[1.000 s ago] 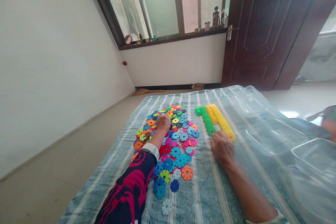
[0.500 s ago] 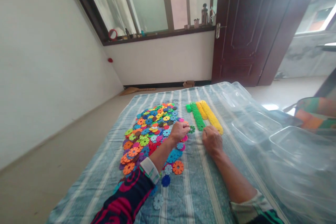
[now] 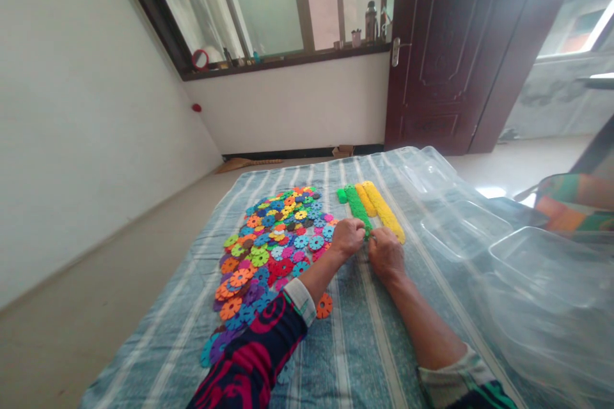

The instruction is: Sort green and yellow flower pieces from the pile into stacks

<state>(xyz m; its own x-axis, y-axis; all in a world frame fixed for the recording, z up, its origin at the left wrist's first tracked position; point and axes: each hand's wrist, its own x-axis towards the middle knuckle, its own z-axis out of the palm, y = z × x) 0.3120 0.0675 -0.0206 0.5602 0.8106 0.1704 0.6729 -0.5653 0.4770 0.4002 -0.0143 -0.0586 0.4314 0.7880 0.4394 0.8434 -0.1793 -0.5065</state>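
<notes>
As your left hand (image 3: 348, 236) and right hand (image 3: 386, 255) meet, fingers (image 3: 361, 228) pinch green disc strip (image 3: 357, 204) on striped blanket (image 3: 345, 345); door (image 3: 432, 57) ahead.

The left hand (image 3: 348, 236) and right hand (image 3: 386, 254) meet at the near end of a strip (image 3: 357, 206), over a blanket (image 3: 355, 351). Loose discs (image 3: 268, 249) lie on the blanket left of the hands, two more strips (image 3: 382, 209) lie just right of the first, and tubs (image 3: 542, 268) sit right of the right hand. Beyond the hands, past the blanket's far edge, stands a door (image 3: 432, 57).
</notes>
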